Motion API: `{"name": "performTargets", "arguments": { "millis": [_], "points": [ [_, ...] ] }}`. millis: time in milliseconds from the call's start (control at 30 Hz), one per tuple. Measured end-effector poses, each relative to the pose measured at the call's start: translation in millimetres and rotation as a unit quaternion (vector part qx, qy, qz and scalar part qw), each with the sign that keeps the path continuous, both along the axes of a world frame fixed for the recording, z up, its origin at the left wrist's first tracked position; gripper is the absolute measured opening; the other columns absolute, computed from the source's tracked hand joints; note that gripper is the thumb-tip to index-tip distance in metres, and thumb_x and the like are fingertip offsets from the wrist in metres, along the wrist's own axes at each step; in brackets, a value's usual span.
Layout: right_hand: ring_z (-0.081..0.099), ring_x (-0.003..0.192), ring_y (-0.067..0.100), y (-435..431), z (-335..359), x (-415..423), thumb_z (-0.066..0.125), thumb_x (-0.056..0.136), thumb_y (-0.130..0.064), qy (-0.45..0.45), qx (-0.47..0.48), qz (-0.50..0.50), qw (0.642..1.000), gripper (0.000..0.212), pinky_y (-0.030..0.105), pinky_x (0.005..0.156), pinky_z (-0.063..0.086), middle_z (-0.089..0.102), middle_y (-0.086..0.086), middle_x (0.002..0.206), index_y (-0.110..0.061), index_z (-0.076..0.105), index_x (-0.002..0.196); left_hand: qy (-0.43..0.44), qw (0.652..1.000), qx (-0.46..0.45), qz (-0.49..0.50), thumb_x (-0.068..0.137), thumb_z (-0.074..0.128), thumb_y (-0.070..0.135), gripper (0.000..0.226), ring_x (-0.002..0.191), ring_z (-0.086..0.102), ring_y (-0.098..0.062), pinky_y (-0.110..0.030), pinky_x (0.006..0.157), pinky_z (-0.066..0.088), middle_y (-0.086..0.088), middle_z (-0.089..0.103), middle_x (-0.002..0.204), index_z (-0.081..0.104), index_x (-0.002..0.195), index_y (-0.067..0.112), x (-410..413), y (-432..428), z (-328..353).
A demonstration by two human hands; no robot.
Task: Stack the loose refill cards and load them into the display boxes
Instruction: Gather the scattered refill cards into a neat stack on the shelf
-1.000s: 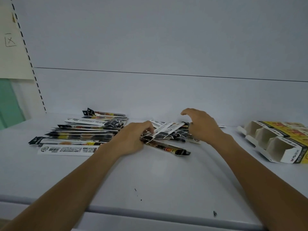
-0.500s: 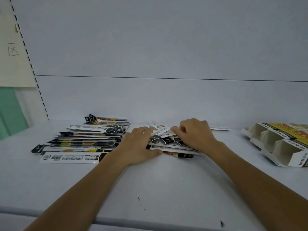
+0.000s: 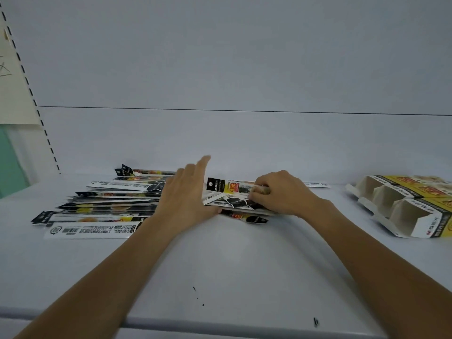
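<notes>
Location. The refill cards lie on the white shelf [image 3: 232, 260] in two groups: a fanned loose spread [image 3: 110, 196] at the left and a small stack [image 3: 241, 204] at the centre. The display boxes [image 3: 401, 206] lie on their sides at the right, well apart from both groups.

Hand state. The left hand [image 3: 186, 199] is flat with straight fingers, its edge set against the left end of the small stack; it holds nothing. The right hand [image 3: 281, 194] is curled and pinches the top card [image 3: 225, 187] near its middle, over the stack.

Handling. Each card is judged to be a long, thin, light strip in a glossy sleeve: it flexes easily and is likely to slide on its neighbours.
- Grip a bundle across the middle, thumb on top, fingers beneath.
- Square the hanger-tab ends against a flat palm before lifting.
- Avoid lifting by one end; the strip is likely to droop and fan out.

Count. Two hands. Roughly ten cards show in the loose spread; the exact number cannot be told, as they overlap. The small stack shows several layers. One stray card [image 3: 316, 184] lies behind the right hand. Three open compartments are visible in the display boxes; the number of boxes cannot be told.
</notes>
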State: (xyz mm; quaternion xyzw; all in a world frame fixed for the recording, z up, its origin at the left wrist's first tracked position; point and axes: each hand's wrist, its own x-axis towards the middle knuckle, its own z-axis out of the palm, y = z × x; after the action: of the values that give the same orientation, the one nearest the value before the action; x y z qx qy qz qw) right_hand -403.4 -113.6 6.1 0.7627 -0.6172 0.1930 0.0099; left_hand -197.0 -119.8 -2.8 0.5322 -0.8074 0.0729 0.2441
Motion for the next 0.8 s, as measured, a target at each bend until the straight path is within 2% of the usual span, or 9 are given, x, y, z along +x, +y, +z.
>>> {"name": "performTargets", "arguments": {
  "millis": [100, 167, 233, 300, 367, 533, 633, 733, 800],
  "points": [
    [0.053, 0.101, 0.015, 0, 0, -1, 0.056, 0.083, -0.055, -0.037, 0.004, 0.015, 0.999, 0.042, 0.029, 0.08, 0.043, 0.061, -0.003, 0.108, -0.024, 0.061, 0.11, -0.028, 0.999, -0.032, -0.027, 0.071, 0.07, 0.049, 0.101, 0.135, 0.023, -0.02, -0.035, 0.111, 0.019, 0.0, 0.027, 0.146, 0.006, 0.146, 0.029, 0, -2, -2],
    [0.034, 0.13, 0.017, -1, -4, 2, 0.057, 0.076, -0.065, -0.029, 0.057, 0.033, 0.997, 0.075, 0.037, 0.105, 0.033, 0.043, -0.002, 0.139, -0.026, 0.04, 0.137, -0.052, 0.997, 0.012, -0.061, 0.075, 0.06, 0.056, 0.089, 0.138, 0.019, -0.018, -0.034, 0.113, 0.015, 0.001, 0.027, 0.148, 0.014, 0.146, 0.026, -2, -1, -7],
    [0.013, 0.142, 0.016, 0, -10, 7, 0.059, 0.07, -0.069, -0.013, 0.122, 0.052, 0.991, 0.097, 0.04, 0.114, 0.019, 0.019, -0.004, 0.154, -0.03, 0.015, 0.147, -0.059, 0.994, 0.057, -0.069, 0.072, 0.046, 0.067, 0.089, 0.137, 0.023, -0.017, -0.034, 0.113, 0.017, 0.002, 0.032, 0.146, 0.017, 0.145, 0.025, -5, 1, -10],
    [0.006, 0.144, 0.014, -2, -14, 10, 0.06, 0.066, -0.073, -0.007, 0.159, 0.058, 0.986, 0.109, 0.044, 0.116, 0.015, 0.008, -0.006, 0.157, -0.034, -0.001, 0.148, -0.057, 0.994, 0.063, -0.063, 0.075, 0.047, 0.066, 0.086, 0.134, 0.027, -0.017, -0.035, 0.11, 0.02, 0.002, 0.035, 0.144, 0.017, 0.145, 0.025, -5, 1, -11],
    [0.013, 0.143, 0.017, -4, -14, 13, 0.059, 0.068, -0.072, -0.009, 0.165, 0.051, 0.985, 0.11, 0.045, 0.114, 0.019, 0.017, -0.005, 0.155, -0.032, -0.005, 0.147, -0.058, 0.995, 0.054, -0.059, 0.082, 0.052, 0.055, 0.078, 0.133, 0.029, -0.018, -0.035, 0.109, 0.022, 0.001, 0.036, 0.142, 0.017, 0.145, 0.025, -5, -1, -11],
    [0.046, 0.119, 0.016, -3, -1, 15, 0.072, 0.077, -0.038, -0.024, 0.119, 0.06, 0.991, 0.076, 0.027, 0.094, 0.037, 0.053, -0.001, 0.132, -0.03, 0.032, 0.142, -0.08, 0.993, 0.066, -0.05, 0.084, 0.052, 0.049, 0.072, 0.13, 0.034, -0.022, -0.036, 0.108, 0.026, -0.001, 0.041, 0.138, 0.019, 0.144, 0.025, 0, -6, -12],
    [0.047, 0.101, 0.009, 0, 6, 11, 0.073, 0.076, -0.012, -0.044, 0.118, 0.091, 0.988, 0.07, 0.021, 0.082, 0.034, 0.058, -0.005, 0.124, -0.031, 0.042, 0.136, -0.082, 0.994, 0.069, -0.033, 0.083, 0.052, 0.043, 0.066, 0.126, 0.037, -0.023, -0.037, 0.104, 0.028, -0.001, 0.047, 0.131, 0.025, 0.141, 0.026, 6, -11, -12],
    [0.048, 0.11, 0.009, 1, 4, 7, 0.077, 0.072, -0.022, -0.064, 0.155, 0.097, 0.981, 0.081, 0.022, 0.085, 0.034, 0.053, -0.009, 0.122, -0.038, 0.033, 0.139, -0.065, 0.993, 0.082, -0.048, 0.084, 0.055, 0.04, 0.056, 0.125, 0.039, -0.021, -0.036, 0.105, 0.03, 0.0, 0.047, 0.13, 0.038, 0.135, 0.028, 9, -12, -13],
    [0.041, 0.125, 0.011, 2, 1, 5, 0.079, 0.068, -0.036, -0.066, 0.181, 0.087, 0.977, 0.094, 0.025, 0.095, 0.035, 0.045, -0.009, 0.135, -0.041, 0.022, 0.142, -0.049, 0.991, 0.091, -0.08, 0.084, 0.057, 0.035, 0.05, 0.121, 0.043, -0.019, -0.034, 0.1, 0.034, 0.002, 0.05, 0.127, 0.042, 0.131, 0.028, 7, -11, -14]
  ]
}}
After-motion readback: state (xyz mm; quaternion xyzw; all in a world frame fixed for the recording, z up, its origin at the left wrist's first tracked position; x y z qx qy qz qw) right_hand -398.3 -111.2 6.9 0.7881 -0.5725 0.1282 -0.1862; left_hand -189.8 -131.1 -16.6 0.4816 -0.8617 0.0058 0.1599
